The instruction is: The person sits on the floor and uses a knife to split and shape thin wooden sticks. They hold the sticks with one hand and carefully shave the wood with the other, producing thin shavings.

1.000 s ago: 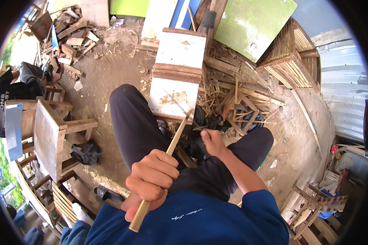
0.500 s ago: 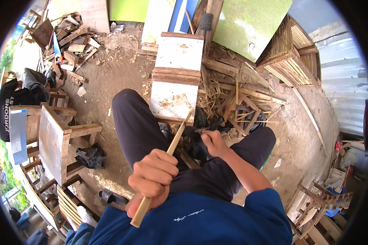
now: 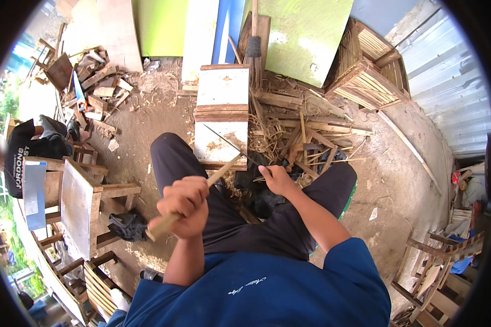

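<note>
Dusty floor [image 3: 131, 117] lies under a wooden stick [image 3: 224, 169], its tip by the white desk's [image 3: 208, 146] near edge. The left hand [image 3: 183, 204] has fingers closed round it; the right hand's [image 3: 277, 179] grip a knife [image 3: 222, 138]. Scrap wood [image 3: 278, 100] lies beyond.

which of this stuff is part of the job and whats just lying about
Part of the job:
wooden stick, in the left hand
thin-bladed tool, in the right hand
white-topped bench, probably

Apparently just lying about:
broom
wood offcuts
black plastic bag, on the floor
</note>
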`<state>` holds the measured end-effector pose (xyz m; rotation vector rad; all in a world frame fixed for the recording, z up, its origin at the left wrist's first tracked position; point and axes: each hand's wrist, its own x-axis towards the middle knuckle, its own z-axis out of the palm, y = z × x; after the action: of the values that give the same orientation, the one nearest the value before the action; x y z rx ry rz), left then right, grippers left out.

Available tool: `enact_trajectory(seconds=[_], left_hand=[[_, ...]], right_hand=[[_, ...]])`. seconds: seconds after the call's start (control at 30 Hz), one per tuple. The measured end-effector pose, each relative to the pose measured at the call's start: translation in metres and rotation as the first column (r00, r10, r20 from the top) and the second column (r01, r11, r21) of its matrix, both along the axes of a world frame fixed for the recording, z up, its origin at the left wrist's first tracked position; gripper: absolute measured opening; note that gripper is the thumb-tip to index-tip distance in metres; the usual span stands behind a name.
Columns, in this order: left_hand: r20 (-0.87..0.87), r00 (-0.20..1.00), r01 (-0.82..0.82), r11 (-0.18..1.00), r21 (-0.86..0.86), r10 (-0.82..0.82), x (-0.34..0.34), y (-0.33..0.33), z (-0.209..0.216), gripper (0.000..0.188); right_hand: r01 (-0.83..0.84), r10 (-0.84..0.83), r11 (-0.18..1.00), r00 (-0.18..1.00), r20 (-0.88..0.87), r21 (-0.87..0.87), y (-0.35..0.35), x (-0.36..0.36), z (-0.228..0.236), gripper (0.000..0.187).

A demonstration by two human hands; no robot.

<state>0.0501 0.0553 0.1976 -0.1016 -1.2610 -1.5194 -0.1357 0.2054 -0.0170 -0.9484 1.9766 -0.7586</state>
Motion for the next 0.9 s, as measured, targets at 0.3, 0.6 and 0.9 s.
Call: enact_trajectory(seconds=[0.3, 0.6, 0.9], left_hand=[[0.683, 0.663, -0.275, 0.948, -0.159, 0.306, 0.007, -0.008, -0.079, 0.032], [0.607, 0.793, -0.099, 0.994, 0.045, 0.051, -0.005, -0.027, 0.005, 0.022], [0.612, 0.728, 0.157, 0.944, 0.289, -0.309, -0.028, -0.045, 0.028, 0.022]], right_hand=[[0.011, -0.011, 0.989, 1.000, 0.002, -0.150, 0.002, 0.000, 0.000, 0.076], [0.429, -0.238, 0.854, 0.826, 0.512, -0.294, 0.015, 0.000, 0.041, 0.063], [0.668, -0.137, 0.672, 0.536, 0.833, -0.320, 0.033, -0.016, 0.069, 0.046]])
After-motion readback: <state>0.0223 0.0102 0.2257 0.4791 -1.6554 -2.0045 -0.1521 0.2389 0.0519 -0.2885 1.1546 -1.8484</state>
